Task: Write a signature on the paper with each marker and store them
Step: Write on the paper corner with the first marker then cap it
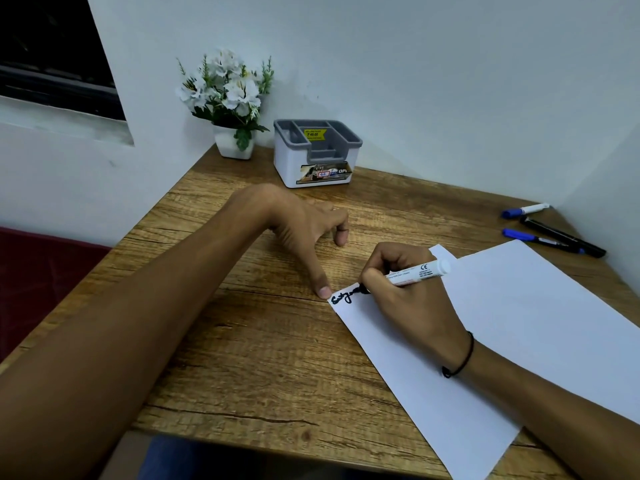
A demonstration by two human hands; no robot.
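A white sheet of paper (512, 327) lies tilted on the wooden desk (242, 341). My right hand (408, 303) grips a white marker (420, 270), its black tip touching the paper's top left corner, where black handwriting (342, 299) shows. My left hand (308, 230) has its fingers spread, and the thumb tip presses the paper's corner beside the writing. Three more markers lie at the far right: a blue-capped white one (524, 210), a black one (561, 236) and a thin blue one (540, 239). A grey and white organiser box (317, 152) stands at the back.
A white pot of artificial white flowers (230, 102) stands in the back left corner next to the organiser. White walls close the desk at the back and right. A dark red seat (38, 282) lies beyond the desk's left edge.
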